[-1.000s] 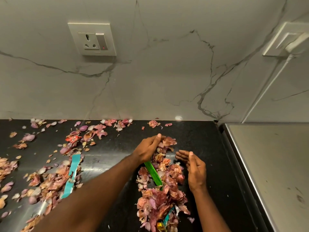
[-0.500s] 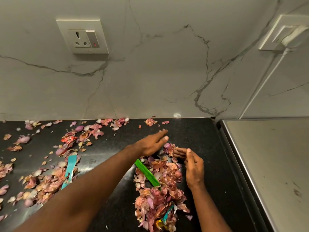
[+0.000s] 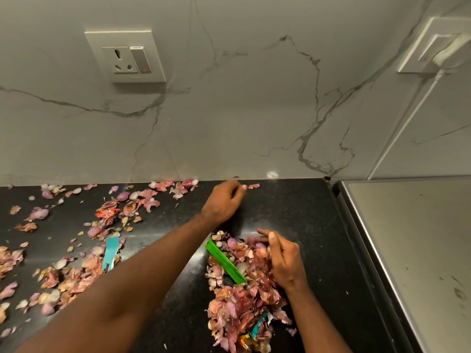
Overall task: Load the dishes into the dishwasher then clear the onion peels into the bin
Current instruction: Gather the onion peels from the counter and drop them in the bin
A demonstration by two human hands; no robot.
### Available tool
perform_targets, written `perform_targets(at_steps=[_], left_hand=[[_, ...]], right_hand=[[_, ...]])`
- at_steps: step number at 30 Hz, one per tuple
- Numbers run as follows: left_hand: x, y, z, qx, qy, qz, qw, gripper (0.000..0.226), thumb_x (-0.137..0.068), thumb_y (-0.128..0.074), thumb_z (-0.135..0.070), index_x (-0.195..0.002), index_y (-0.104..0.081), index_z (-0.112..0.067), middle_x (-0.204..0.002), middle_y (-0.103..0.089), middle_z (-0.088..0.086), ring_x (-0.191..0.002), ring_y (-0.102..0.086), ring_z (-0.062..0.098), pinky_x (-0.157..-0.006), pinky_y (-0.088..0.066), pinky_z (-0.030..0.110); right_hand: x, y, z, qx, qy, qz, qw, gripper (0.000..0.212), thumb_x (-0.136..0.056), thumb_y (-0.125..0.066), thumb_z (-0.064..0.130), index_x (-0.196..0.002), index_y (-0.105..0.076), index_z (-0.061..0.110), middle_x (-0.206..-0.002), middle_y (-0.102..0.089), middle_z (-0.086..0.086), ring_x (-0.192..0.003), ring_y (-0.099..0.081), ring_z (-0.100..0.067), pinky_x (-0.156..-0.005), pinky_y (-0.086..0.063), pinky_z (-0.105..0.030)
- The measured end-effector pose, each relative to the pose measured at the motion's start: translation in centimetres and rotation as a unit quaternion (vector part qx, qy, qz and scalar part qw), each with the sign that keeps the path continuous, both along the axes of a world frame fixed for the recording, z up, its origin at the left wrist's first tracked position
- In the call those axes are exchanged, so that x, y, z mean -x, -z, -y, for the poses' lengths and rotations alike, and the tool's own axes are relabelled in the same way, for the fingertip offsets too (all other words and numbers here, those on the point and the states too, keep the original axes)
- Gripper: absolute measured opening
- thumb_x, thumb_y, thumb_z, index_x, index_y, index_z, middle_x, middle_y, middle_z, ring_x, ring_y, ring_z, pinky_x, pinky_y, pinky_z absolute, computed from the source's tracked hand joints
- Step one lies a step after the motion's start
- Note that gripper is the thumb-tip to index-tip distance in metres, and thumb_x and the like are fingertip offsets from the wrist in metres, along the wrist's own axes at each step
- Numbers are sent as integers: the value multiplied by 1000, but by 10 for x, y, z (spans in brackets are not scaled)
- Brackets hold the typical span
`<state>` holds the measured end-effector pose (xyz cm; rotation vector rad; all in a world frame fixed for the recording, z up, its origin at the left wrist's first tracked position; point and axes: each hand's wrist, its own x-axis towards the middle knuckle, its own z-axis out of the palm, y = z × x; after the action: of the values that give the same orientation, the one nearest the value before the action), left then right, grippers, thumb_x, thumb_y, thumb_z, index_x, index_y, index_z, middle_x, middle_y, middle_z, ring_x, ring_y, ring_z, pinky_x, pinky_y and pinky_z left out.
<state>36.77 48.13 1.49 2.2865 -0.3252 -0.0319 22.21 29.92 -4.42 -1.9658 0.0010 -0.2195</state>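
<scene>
No legible text in view.
Crumpled red foil wrapper [image 3: 108, 214], green plastic strip [image 3: 224, 261] and teal packet scrap [image 3: 111, 252] among the peels on the black stone bench [image 3: 305, 212] carry print too small and blurred to read; the white wall socket plate [image 3: 126, 56] shows no readable marking.

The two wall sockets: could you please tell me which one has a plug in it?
The right-hand socket, near the steel surface, has a white plug and cord in it; the left socket shows bare holes.
</scene>
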Motion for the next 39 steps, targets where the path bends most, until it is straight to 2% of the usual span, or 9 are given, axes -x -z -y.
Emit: perform_targets(at_steps=[6, 13, 17, 22, 25, 28, 33, 37, 39], left_hand=[[-40, 18, -12, -186, -5, -90, 978, 58, -103, -56, -37, -152, -42, -10, -155, -46, 17, -146, -40, 36, -122, -33, 50], [-13, 2, -1, 117, -25, -104, 987, 47, -110, -44, -45, -93, -73, -12, -79, -77, 7, -70, -75, 26, -71, -64, 43], [-14, 9, 4, 11, 12, -47, 999, 31, -110, -46, -35, -128, -65, -18, -122, -71, 1, -112, -66, 16, -104, -50, 35], [-15, -5, 30, -56, 123, -143, 980, 59, -112, -40, -42, -162, -28, -15, -165, -37, 8, -141, -44, 22, -120, -30, 36], [-17, -6, 34, 44, 76, -173, 981, 51, -111, -35, -49, -139, -60, -13, -121, -72, 14, -109, -71, 26, -102, -56, 49], [-23, -7, 34, 88, 12, -96, 991, 47, -112, -35, -46, -111, -71, -15, -90, -73, 9, -83, -72, 25, -86, -60, 51], [-31, -6, 37, -63, 110, -188, 974, 60, -111, -28, -54, -158, -40, -18, -160, -44, 10, -148, -40, 28, -124, -27, 45], [-30, -10, 34, 118, 20, -173, 978, 67, -108, -27, -60, -110, -72, -11, -86, -76, 14, -76, -74, 28, -88, -60, 54], [-32, -8, 32, 138, -14, -131, 982, 67, -108, -27, -60, -103, -72, -12, -84, -75, 12, -75, -73, 24, -87, -59, 54]], right_hand=[[-2, -3, 3, -25, 42, 34, 998, 40, -108, -40, 40, -112, -76, 21, -94, -76, 10, -89, -73, -8, -76, -60, -35], [-2, -2, 4, -62, 62, 29, 996, 38, -108, -42, 35, -112, -76, 20, -104, -77, 12, -102, -73, -8, -88, -60, -36], [1, 0, 3, -52, 60, 27, 997, 36, -109, -42, 33, -112, -75, 20, -105, -76, 11, -104, -72, -9, -90, -59, -37], [-1, -2, 4, -53, 61, 22, 997, 35, -108, -42, 32, -110, -76, 21, -104, -76, 12, -103, -72, -10, -90, -59, -38], [1, -3, 4, -62, 61, 20, 996, 36, -108, -42, 33, -109, -76, 21, -102, -76, 12, -102, -72, -10, -90, -59, -37], [1, -3, 4, -64, 59, 17, 996, 36, -109, -42, 32, -108, -76, 21, -101, -77, 12, -102, -73, -11, -89, -59, -36], [0, -4, 4, -68, 61, 11, 996, 36, -109, -42, 33, -106, -76, 21, -99, -77, 12, -100, -73, -11, -87, -59, -36], [0, -4, 4, -75, 63, 14, 995, 37, -108, -42, 34, -106, -76, 20, -99, -77, 13, -99, -73, -10, -86, -60, -35], [-1, -5, 4, -79, 66, 11, 995, 40, -108, -41, 37, -106, -77, 20, -98, -77, 14, -98, -74, -9, -85, -60, -33]])
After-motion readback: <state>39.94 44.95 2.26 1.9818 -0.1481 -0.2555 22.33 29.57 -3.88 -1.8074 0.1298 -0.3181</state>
